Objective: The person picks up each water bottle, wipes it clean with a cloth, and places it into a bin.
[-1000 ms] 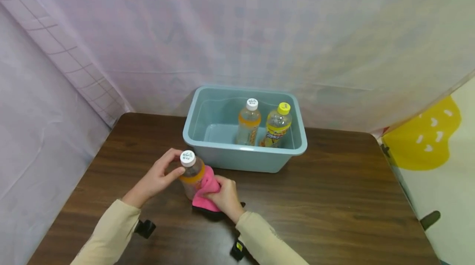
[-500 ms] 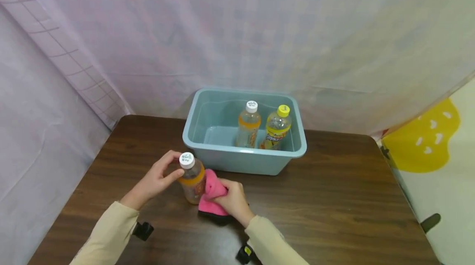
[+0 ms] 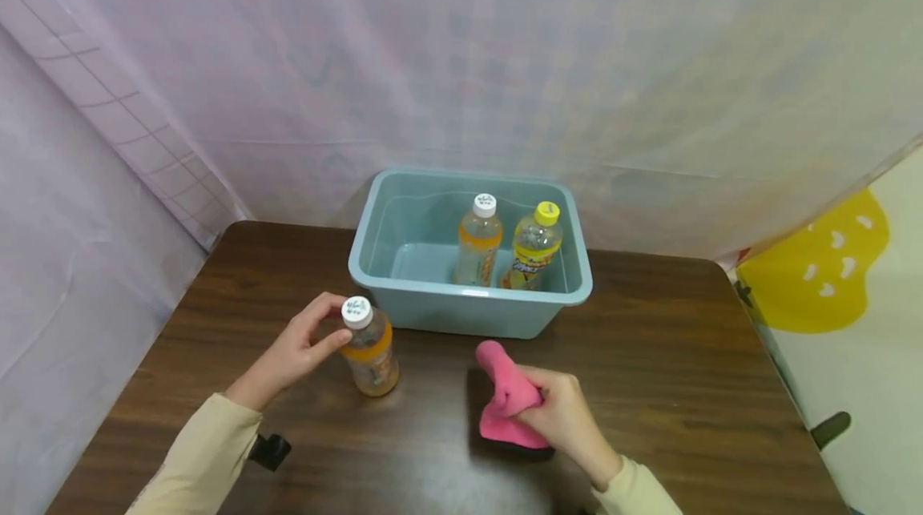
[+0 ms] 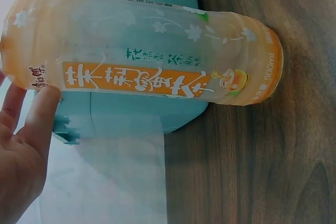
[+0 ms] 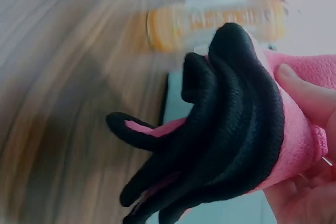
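Observation:
A clear plastic bottle (image 3: 372, 367) with a white cap and an orange-banded label stands on the brown table, just in front of the bin. My left hand (image 3: 299, 347) grips it near the shoulder, thumb on the near side. In the left wrist view the bottle's printed label (image 4: 136, 80) faces the camera. To the right, apart from the bottle, my right hand (image 3: 562, 411) holds a bunched pink cloth (image 3: 508, 395). Its black edging (image 5: 226, 114) hangs in folds in the right wrist view, and the thumb presses on the pink side.
A blue-grey plastic bin (image 3: 461, 311) stands at the table's back edge. Inside it, on the right, are a white-capped bottle (image 3: 478, 247) and a yellow-capped bottle (image 3: 535, 247). Pale curtains (image 3: 461, 58) hang behind the wooden table (image 3: 671, 363).
My right hand has drawn the pink cloth off the bottle and away to the right. The left hand keeps its hold on the bottle, which stays in nearly the same place.

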`<state>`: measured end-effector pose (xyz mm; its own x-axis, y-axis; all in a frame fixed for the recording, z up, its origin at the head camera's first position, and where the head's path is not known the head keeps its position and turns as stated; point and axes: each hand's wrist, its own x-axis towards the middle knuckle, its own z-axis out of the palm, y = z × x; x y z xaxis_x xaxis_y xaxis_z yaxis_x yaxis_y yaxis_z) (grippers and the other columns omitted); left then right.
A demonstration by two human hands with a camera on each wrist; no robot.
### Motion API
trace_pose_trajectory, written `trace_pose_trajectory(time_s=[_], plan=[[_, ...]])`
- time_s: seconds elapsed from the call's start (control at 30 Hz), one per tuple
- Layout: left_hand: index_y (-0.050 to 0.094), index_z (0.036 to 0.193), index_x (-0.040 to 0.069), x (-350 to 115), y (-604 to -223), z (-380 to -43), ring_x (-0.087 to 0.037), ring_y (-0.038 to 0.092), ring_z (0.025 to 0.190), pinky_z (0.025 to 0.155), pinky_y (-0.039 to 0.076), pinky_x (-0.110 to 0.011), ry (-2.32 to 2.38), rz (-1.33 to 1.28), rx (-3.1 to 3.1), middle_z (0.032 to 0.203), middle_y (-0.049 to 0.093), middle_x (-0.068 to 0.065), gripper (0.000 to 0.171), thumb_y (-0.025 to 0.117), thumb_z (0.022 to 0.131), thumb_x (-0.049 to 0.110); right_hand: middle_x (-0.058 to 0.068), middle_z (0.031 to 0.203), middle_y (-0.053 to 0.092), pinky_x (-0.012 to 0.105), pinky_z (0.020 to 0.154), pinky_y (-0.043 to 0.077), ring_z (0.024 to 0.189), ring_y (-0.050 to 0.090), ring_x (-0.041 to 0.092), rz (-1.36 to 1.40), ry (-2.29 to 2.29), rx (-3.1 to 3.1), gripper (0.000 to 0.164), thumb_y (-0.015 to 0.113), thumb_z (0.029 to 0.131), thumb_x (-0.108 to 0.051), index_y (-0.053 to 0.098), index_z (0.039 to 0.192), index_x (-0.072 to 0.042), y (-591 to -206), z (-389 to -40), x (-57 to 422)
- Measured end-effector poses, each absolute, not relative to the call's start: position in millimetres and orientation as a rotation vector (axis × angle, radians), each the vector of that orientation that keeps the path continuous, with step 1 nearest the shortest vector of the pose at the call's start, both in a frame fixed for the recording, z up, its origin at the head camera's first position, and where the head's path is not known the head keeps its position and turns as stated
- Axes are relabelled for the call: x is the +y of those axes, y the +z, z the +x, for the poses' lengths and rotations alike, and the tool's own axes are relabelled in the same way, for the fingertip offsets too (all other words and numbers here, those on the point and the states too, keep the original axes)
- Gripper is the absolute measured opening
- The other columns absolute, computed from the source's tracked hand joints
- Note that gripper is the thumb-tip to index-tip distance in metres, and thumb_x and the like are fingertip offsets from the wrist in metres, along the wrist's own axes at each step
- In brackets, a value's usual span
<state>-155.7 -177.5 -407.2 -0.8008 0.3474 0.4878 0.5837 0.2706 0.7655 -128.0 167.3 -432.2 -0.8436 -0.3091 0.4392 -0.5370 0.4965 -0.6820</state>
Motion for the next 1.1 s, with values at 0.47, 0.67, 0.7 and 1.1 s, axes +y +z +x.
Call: trace_pose_trajectory(time_s=[0.47,0.67,0.7,1.1], plan=[[0.053,0.106,-0.004,-178.9,-406.7,-156.9,-0.002,0.048,0.1,0.087,0.039,-0.016,-1.512,-0.919,-2.269,0.104,0.053,0.003,0.028,0.061,0.08,-0.007,-0.002,0.073,0.067,0.02,0.053,0.046,0.062,0.052,0.001,0.676,0.689,-2.675,0.033,0.08,0.049,0.005,0.069,0.078,-0.008,-412.2,-119.0,247.6],[0.053,0.107,-0.004,-178.4,-408.0,-157.4,-0.002,0.048,0.1,0.087,0.038,-0.014,-1.519,-0.922,-2.268,0.104,0.053,0.002,0.028,0.061,0.08,-0.006,0.012,0.085,0.068,0.032,0.051,0.047,0.067,0.061,0.017,0.521,0.505,-2.916,0.041,0.076,0.053,0.004,0.07,0.093,-0.002,-411.7,-115.6,259.8],[0.053,0.107,-0.004,-178.4,-407.9,-157.3,-0.002,0.048,0.1,0.087,0.037,-0.014,-1.518,-0.92,-2.27,0.104,0.053,0.002,0.028,0.061,0.08,-0.006,0.01,0.083,0.068,0.031,0.049,0.045,0.065,0.059,0.016,0.494,0.479,-2.964,0.04,0.075,0.054,0.003,0.07,0.093,-0.005,-412.5,-115.4,261.1],[0.052,0.106,-0.005,-177.9,-408.0,-157.5,-0.002,0.048,0.1,0.088,0.037,-0.014,-1.518,-0.926,-2.261,0.104,0.053,0.001,0.028,0.061,0.08,-0.007,0.008,0.082,0.068,0.041,0.044,0.045,0.063,0.063,0.028,0.502,0.234,-3.052,0.042,0.078,0.052,-0.004,0.068,0.092,-0.009,-446.3,-119.7,274.1]])
